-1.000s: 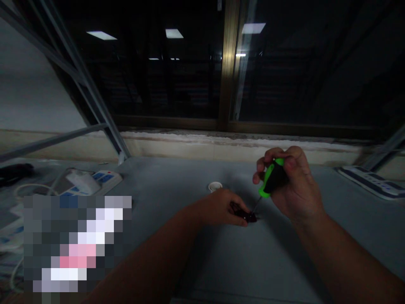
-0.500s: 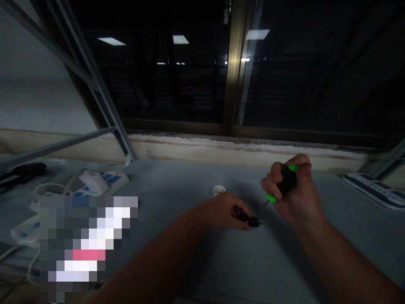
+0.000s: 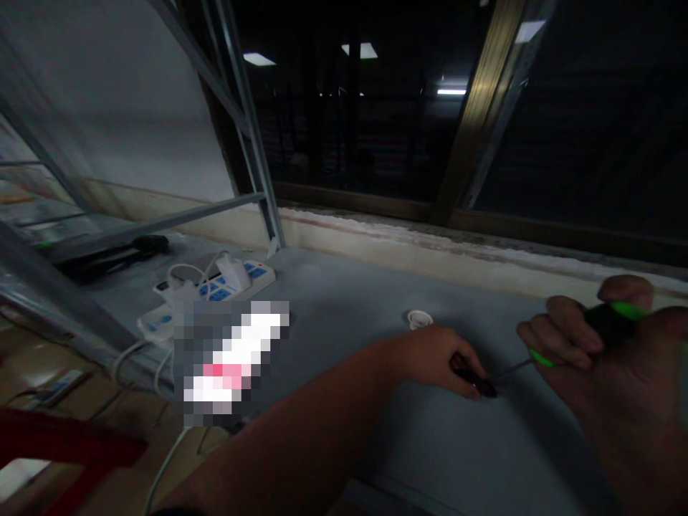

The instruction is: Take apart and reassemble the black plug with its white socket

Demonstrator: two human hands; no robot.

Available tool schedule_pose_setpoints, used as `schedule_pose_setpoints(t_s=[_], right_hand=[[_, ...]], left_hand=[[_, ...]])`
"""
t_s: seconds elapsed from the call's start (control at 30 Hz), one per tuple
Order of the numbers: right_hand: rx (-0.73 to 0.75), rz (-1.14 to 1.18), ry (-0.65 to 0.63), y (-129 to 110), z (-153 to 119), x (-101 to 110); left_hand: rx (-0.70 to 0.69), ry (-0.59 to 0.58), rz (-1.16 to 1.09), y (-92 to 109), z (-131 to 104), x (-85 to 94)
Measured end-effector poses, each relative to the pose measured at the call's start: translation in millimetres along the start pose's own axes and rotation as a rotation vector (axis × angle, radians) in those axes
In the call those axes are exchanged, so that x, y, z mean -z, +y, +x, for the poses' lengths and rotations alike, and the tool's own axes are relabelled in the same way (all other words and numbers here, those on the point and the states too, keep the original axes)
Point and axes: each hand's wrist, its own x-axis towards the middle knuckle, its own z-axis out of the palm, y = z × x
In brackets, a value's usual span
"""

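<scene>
Head view: left hand (image 3: 430,358) pins small dark part (image 3: 481,385) on grey worktop (image 3: 376,315); right hand (image 3: 607,358) grasps green-black screwdriver (image 3: 602,326). Part likely light, slippery; pinching beside tip suits.

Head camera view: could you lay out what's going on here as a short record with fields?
Setting: grey table by a dark window
Left hand: pins a small dark part to the table
Right hand: grips a green and black screwdriver, its tip at the part
Nearby: small white cap just beyond the left hand
Far left: white power strips with plugs and cables
</scene>
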Motion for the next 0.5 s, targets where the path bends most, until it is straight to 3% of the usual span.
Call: schedule_pose_setpoints(t_s=[0.13,0.2,0.37,0.5], right_hand=[[0.057,-0.103,0.072,0.6,4.4,4.6],[0.015,-0.098,0.098,0.6,6.4,8.8],[-0.214,-0.035,-0.049,0.3,3.6,11.5],[-0.164,0.031,0.037,-1.1,-0.1,0.7]], left_hand=[[-0.008,-0.01,-0.002,1.1,0.8,-1.3],[-0.006,-0.017,-0.009,2.2,1.2,-2.0],[0.011,-0.018,-0.007,3.3,1.8,-2.6],[0.014,0.004,-0.006,2.2,2.2,-2.5]])
